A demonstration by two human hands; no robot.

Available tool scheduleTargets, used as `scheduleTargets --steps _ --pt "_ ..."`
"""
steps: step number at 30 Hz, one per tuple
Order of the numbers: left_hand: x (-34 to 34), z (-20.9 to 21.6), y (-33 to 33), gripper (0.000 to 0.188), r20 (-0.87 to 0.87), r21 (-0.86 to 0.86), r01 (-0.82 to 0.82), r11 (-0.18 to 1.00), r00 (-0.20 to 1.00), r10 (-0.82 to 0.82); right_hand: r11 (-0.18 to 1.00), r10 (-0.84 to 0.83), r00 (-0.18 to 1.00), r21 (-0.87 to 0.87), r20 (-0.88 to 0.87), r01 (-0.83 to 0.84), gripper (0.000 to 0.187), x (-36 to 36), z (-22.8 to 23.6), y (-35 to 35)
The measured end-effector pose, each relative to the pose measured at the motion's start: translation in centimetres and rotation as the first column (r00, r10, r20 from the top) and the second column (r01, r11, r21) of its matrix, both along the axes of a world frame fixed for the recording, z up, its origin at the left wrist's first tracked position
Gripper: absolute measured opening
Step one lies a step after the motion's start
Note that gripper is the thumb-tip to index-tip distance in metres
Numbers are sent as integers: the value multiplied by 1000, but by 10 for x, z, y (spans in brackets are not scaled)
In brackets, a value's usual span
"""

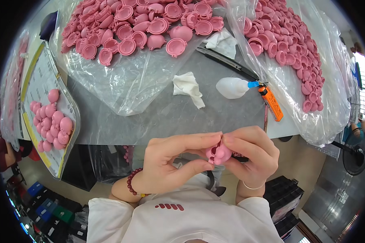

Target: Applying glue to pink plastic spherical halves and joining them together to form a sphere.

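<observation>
In front of my chest, above the table's near edge, I hold a small pink plastic shell piece (219, 155) between both hands. It is rounded, with a dark gap on its left side. My left hand (166, 162), with a dark red bead bracelet at the wrist, pinches it between thumb and fingers. From the other side, my right hand (254, 154) grips it with thumb and fingertips; a thin pale bangle circles that wrist. The fingers cover part of the piece. Loose pink half shells (125, 30) lie heaped on clear plastic at the far side.
A second heap of pink shells (288, 48) sits on plastic at the far right. Nearby lie a black-handled cutter (227, 61), a white squeeze bottle (232, 88) with blue tip, an orange lighter (270, 103) and a crumpled tissue (187, 88). Rounded pink pieces (52, 125) rest on a board at left.
</observation>
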State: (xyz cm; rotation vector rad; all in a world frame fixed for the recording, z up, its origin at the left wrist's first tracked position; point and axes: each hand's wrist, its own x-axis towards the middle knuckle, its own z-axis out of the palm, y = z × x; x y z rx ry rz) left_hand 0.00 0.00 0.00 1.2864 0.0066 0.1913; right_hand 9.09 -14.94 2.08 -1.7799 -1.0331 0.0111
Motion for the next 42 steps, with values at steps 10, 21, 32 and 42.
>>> scheduleTargets --steps 10,21,32,42 --pt "5 4 7 40 91 242 -2 970 996 -20 998 -52 998 -16 48 53 36 -5 2 0" --pt "5 -2 5 48 32 88 -86 992 996 83 994 -21 987 107 161 4 37 -13 -12 -3" --pt "3 -4 7 40 309 281 -193 940 946 102 889 -351 909 226 -224 399 51 26 -17 22" --pt "-1 -5 12 41 304 269 -172 948 949 86 924 -375 913 -135 -158 357 22 35 -23 29"
